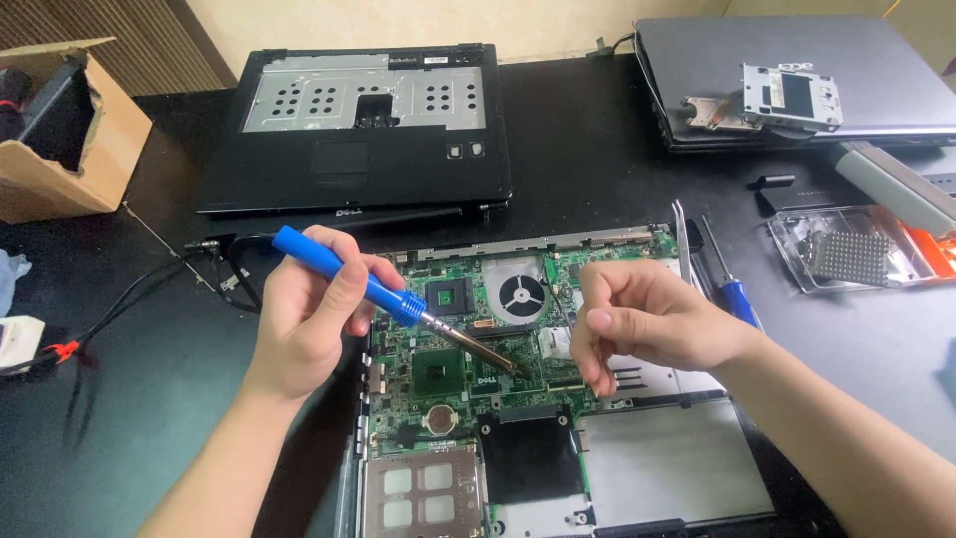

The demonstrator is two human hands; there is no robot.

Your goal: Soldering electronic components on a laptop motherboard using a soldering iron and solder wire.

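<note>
While the left hand (314, 314) is closed around the blue handle of a screwdriver (383, 294), its metal shaft slants down to the right, with the tip resting on the green motherboard (468, 349) of an opened laptop base (637, 468) lying on the black table (588, 139); the tip sits just right of a square black chip (436, 371) and below the round cooling fan (522, 295). The right hand (647, 321) hovers over the board just beside the tip, fingers curled and pinched together; whether anything small is held between them cannot be told from this view. A round coin cell (439, 419) lies on the board below the chip.

Behind the board lies a removed black laptop top cover (358, 134) with a perforated metal plate; a closed grey laptop (797, 60) at far right carries a metal drive bracket (792, 98). A second blue-handled screwdriver (732, 289) lies right of the board, near a clear plastic tray (856, 254). A cardboard box (70, 130) stands at far left, with loose black cables (149, 284) trailing near it.
</note>
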